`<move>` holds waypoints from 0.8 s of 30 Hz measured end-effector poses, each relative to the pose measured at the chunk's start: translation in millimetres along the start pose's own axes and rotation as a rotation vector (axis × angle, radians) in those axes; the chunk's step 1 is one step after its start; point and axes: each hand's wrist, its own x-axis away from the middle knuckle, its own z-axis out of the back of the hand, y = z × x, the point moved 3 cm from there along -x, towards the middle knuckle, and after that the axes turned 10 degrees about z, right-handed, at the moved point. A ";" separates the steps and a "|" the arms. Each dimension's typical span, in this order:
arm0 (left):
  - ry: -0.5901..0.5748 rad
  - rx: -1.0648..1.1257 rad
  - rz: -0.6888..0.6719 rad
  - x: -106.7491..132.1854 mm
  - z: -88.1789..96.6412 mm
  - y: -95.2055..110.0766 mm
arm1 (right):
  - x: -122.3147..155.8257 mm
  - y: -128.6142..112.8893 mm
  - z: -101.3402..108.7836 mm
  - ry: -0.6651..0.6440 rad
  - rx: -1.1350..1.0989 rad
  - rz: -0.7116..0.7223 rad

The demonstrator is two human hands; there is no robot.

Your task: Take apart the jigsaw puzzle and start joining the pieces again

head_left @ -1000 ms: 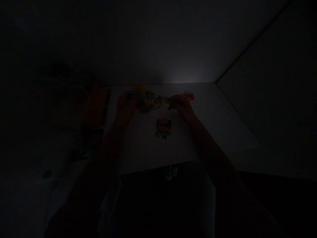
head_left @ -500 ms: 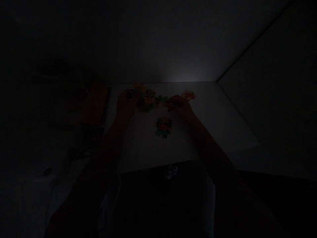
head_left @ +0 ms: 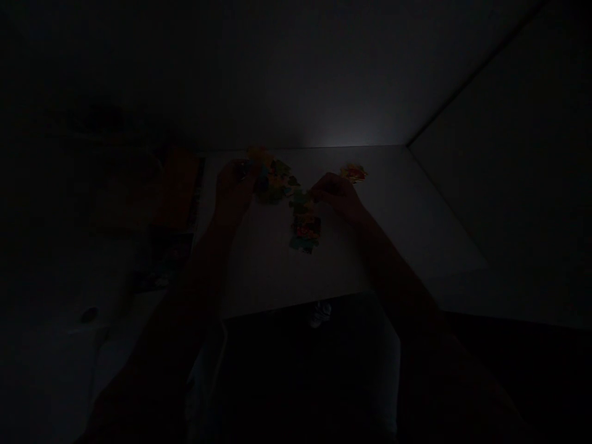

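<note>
The picture is very dark. My right hand pinches the edge of a green puzzle piece. This piece lies against the top of a small column of joined puzzle pieces, red in the middle and teal at the bottom. My left hand is curled at the left side of a loose heap of green and yellow puzzle pieces. Something small and shiny shows by its fingers, too dark to make out clearly.
A pile of red and yellow pieces lies at the back right of the white table. The wall rises behind it. An orange board-like thing stands to the left, beside dark objects.
My right hand has brought the green piece slightly down, from beside the heap to the top of the joined column. My left hand has stayed nearly in place.
</note>
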 end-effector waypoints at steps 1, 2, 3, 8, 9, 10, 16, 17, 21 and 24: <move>0.002 0.001 -0.002 -0.4 0.0 -0.6 | 0.0 0.0 -0.1 -0.010 -0.002 -0.003; 0.004 -0.001 -0.006 -0.7 -0.1 -0.8 | -0.1 0.0 -0.3 -0.020 -0.002 -0.011; 0.007 -0.006 -0.010 -0.8 -0.3 -0.7 | -0.1 0.0 -0.4 -0.029 -0.002 -0.022; 0.016 -0.010 0.021 0.9 -1.4 3.3 | 4.1 -0.8 -1.8 -0.116 0.009 -0.083; 0.015 -0.010 0.026 1.9 -1.6 4.9 | 5.4 -0.4 -1.6 -0.138 0.039 -0.089; 0.013 -0.012 0.029 3.2 -1.9 6.8 | 6.6 0.3 -0.8 -0.149 0.085 -0.088; -0.099 -0.060 0.073 12.2 -10.8 11.5 | 6.5 5.6 3.7 -0.097 0.253 -0.046; -0.125 -0.064 0.065 13.4 -13.4 10.5 | 6.1 5.2 2.3 -0.096 0.246 -0.042; -0.267 -0.006 0.023 19.5 -27.0 2.7 | 6.6 -1.5 -8.3 -0.108 0.199 -0.027; -0.353 0.040 0.026 26.0 -37.4 -1.9 | 8.6 -5.5 -15.1 -0.141 0.179 -0.055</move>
